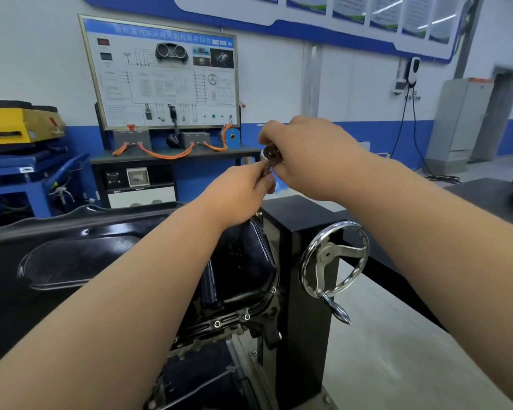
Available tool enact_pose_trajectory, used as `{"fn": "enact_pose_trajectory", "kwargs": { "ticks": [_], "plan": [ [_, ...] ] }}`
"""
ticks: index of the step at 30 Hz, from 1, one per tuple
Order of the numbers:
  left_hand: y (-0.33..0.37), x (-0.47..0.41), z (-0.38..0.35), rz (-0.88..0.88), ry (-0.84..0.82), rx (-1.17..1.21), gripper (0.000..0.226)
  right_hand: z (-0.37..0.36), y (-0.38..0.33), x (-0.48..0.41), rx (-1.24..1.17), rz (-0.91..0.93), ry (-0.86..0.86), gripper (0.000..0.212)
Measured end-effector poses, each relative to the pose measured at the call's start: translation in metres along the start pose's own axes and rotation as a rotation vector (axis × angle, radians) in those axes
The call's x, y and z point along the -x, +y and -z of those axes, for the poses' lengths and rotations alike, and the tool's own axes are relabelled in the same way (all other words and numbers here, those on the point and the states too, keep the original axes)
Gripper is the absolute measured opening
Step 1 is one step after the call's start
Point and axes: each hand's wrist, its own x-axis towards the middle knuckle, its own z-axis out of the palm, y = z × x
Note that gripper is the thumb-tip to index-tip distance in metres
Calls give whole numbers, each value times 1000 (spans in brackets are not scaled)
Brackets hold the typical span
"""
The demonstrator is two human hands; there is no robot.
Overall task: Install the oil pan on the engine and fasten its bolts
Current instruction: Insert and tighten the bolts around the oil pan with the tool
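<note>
The black oil pan lies on the engine, which is held in a black stand. Several bolts sit in the pan's near flange. Both my hands are raised above the pan's far right corner. My left hand grips the handle of a metal ratchet wrench. My right hand curls its fingers round the ratchet's head. The lower end of the tool is hidden behind my hands.
A chrome handwheel with a crank handle juts from the stand at the right. Behind stand a training board on a bench, a blue cart with a yellow case, and a black table at the far right.
</note>
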Motion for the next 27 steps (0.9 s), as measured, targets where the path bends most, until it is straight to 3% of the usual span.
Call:
{"fn": "enact_pose_trajectory", "kwargs": {
  "ticks": [2, 4, 7, 10, 12, 16, 19, 23, 25, 27],
  "plan": [
    [-5, -2, 0, -3, 56, 58, 17, 0, -2, -1, -77, -59, 17, 17],
    [-9, -9, 1, -16, 69, 86, 14, 2, -2, 3, -183, -168, 25, 25],
    [-10, -18, 2, 21, -65, -50, 16, -9, 1, 31, -583, -278, 0, 36],
    [-11, -10, 8, -22, 90, 91, 15, -34, -2, 60, -1041, -237, 115, 13],
    [-7, -4, 8, -28, 84, 151, 7, -55, -5, 68, -1161, -228, 218, 25],
    [1, -6, 3, -8, 64, 124, 6, -76, -4, 59, -1028, -103, 369, 66],
    [2, -8, 7, 20, 151, 87, 11, -84, -14, 50, -919, 20, 352, 87],
    [5, -7, 8, 30, 175, 40, 15, -95, -43, 46, -918, 24, 662, 76],
    [4, -7, 7, 31, 159, 16, 18, -104, -44, 45, -1166, -75, 834, 57],
    [1, -6, 8, 30, 130, -15, 21, -111, -32, 42, -1743, -374, 833, 45]
  ]
}}
